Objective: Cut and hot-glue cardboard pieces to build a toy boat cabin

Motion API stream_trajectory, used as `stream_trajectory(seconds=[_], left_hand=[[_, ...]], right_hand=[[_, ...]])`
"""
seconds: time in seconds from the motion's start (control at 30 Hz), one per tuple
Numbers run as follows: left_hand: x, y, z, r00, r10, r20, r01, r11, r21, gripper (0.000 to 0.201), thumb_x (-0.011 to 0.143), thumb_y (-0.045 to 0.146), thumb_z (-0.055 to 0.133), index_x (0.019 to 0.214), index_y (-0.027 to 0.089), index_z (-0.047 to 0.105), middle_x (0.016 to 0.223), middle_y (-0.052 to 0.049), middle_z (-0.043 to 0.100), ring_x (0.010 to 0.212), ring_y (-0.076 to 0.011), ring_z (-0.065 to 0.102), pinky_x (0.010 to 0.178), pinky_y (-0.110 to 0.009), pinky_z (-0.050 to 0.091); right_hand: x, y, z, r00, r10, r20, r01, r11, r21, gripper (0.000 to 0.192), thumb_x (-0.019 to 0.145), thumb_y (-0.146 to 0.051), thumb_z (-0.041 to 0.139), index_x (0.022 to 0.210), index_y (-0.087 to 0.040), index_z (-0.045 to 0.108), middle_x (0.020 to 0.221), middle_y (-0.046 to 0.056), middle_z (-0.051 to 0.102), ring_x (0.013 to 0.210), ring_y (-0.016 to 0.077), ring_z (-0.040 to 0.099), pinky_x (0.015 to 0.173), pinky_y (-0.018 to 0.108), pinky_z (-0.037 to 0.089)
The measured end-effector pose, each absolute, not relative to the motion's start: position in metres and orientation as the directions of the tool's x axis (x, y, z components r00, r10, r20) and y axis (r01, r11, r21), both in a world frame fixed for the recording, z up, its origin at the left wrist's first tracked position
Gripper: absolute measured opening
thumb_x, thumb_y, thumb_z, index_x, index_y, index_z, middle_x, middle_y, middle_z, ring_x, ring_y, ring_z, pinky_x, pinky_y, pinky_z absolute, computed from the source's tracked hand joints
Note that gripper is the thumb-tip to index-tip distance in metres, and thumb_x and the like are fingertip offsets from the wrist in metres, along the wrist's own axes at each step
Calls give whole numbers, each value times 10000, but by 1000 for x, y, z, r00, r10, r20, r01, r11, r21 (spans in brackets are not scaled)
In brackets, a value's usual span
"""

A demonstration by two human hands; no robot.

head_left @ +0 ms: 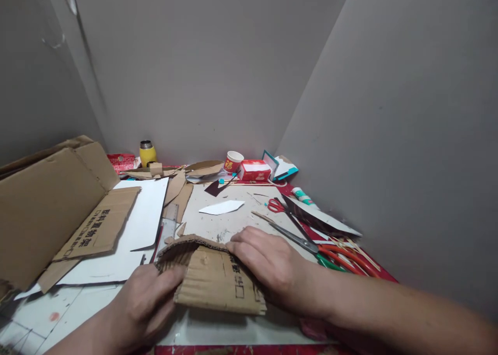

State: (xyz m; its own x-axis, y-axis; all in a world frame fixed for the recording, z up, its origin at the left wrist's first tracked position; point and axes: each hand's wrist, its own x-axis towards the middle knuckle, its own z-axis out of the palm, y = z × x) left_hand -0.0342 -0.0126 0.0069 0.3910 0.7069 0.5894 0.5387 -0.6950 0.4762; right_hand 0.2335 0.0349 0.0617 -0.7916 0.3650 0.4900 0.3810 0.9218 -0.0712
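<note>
Both hands lay on a curled piece of corrugated cardboard (218, 280) that sat between them on the table (218, 225). The left hand (146, 303) gripped its near left edge, thumb on top and fingers tucked under, while the right hand (266, 259) pressed flat on its right side with fingers together. Just beyond the right hand lay grey-handled scissors (298, 238), with red scissors (278, 205) farther off. Beyond the left hand stood a clear ruler (168, 229), and to its left a large flattened carton (50, 204) over a white sheet (143, 215).
</note>
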Motion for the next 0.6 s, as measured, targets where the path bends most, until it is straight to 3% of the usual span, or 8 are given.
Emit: stream_trajectory(seconds=[0.1, 0.2, 0.27, 0.4, 0.6], left_hand=[[-29, -12, 15, 427, 720, 548, 484, -693, 534, 230, 821, 113, 520, 949, 235, 667, 686, -19, 664, 581, -161, 580, 572, -262, 456], [-19, -10, 25, 383, 862, 332, 444, -487, 752, 165, 814, 134, 522, 834, 203, 670, 696, -7, 660, 628, -153, 595, 587, -235, 473], [-14, -9, 27, 352, 916, 193, 410, -336, 848, 180, 795, 147, 513, 840, 187, 682, 703, -4, 653, 642, -156, 591, 584, -232, 470], [-9, -7, 17, 326, 944, 45, 346, -163, 924, 280, 734, 132, 482, 900, 165, 705, 674, 6, 605, 617, -146, 539, 572, -232, 434], [-7, -4, 9, 326, 945, -22, 343, -97, 934, 307, 693, 111, 461, 890, 149, 693, 641, 30, 512, 584, -122, 437, 556, -231, 372]], right_hand=[[232, 40, 53, -748, 489, 448, 407, 872, -272, 107, 803, -154, 491, 871, -171, 572, 757, 84, 624, 685, 192, 529, 630, 307, 459], [228, 47, 41, -670, 687, 282, 474, 688, -549, 42, 732, -180, 552, 773, -184, 556, 700, 30, 617, 620, 148, 510, 577, 252, 413], [225, 50, 33, -641, 757, 129, 505, 543, -671, 27, 716, -169, 552, 740, -182, 547, 674, 5, 606, 606, 129, 494, 557, 225, 386], [219, 51, 21, -636, 772, 6, 535, 446, -717, 54, 692, -150, 552, 700, -183, 510, 628, -29, 547, 591, 113, 451, 543, 207, 348], [218, 51, 10, -657, 753, -48, 582, 465, -667, 54, 711, -162, 560, 738, -188, 521, 674, -6, 589, 610, 132, 492, 553, 222, 352]])
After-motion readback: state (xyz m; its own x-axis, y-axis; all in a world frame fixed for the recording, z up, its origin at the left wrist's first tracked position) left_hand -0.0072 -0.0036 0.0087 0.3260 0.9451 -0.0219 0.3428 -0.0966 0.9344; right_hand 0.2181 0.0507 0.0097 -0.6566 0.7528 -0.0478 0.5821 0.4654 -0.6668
